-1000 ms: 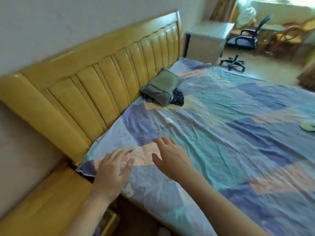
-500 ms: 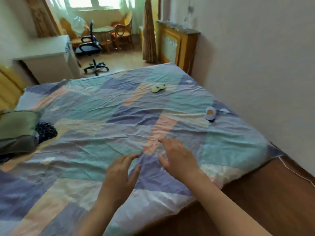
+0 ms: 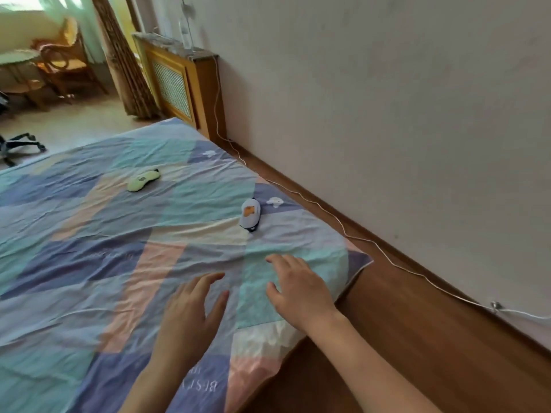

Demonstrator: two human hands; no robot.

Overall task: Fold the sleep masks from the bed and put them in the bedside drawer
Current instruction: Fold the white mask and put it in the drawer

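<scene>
Two sleep masks are lying on the bed's patchwork sheet (image 3: pixel 89 228), well apart from each other. The pale green mask (image 3: pixel 143 180) sits further up the bed, flat on the sheet, with its long axis running from lower left to upper right, the dark strap end poking out at the upper right. The white-and-blue mask (image 3: pixel 250 214) with an orange print on it is closer to the bed's right edge, and looks already bunched or doubled over, though it's hard to say for sure. Its long axis runs nearly straight away from the camera, leaning a touch to the right at the far end, with a bit of dark strap showing at the near end.

Both hands are out over the near corner of the bed, palms down, holding nothing. The left hand (image 3: pixel 190 317) has its fingers spread loosely and pointing up and right, toward the white-and-blue mask. The right hand (image 3: pixel 301 289) is just beside it, fingers loosely extended and pointing up-left, thumb splayed out to the left. Whether either palm actually touches the sheet is hard to tell. Both forearms come in from the bottom edge, bare.

A white cable (image 3: pixel 337 219) trails along the wooden floor (image 3: pixel 417 323) between bed and wall.
</scene>
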